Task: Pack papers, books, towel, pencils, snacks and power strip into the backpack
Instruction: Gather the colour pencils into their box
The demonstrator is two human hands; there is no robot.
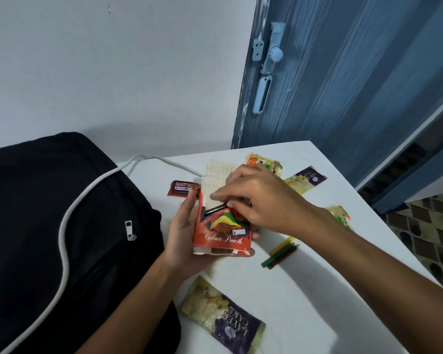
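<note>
While the left hand (183, 227) grips the pencil box (221, 231), right hand (264, 203) fingers (237, 204) pinch a pencil (214, 208) at its opening.

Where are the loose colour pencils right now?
On the white table, the loose pencils lie right of the pencil box, under the right hand's wrist.

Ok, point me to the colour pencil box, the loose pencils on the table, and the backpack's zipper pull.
colour pencil box (221, 237): head view, on its red front by the lettering.
loose pencils (280, 254): head view, mid-length of the bundle.
zipper pull (129, 229): head view, on the metal tab.
</note>
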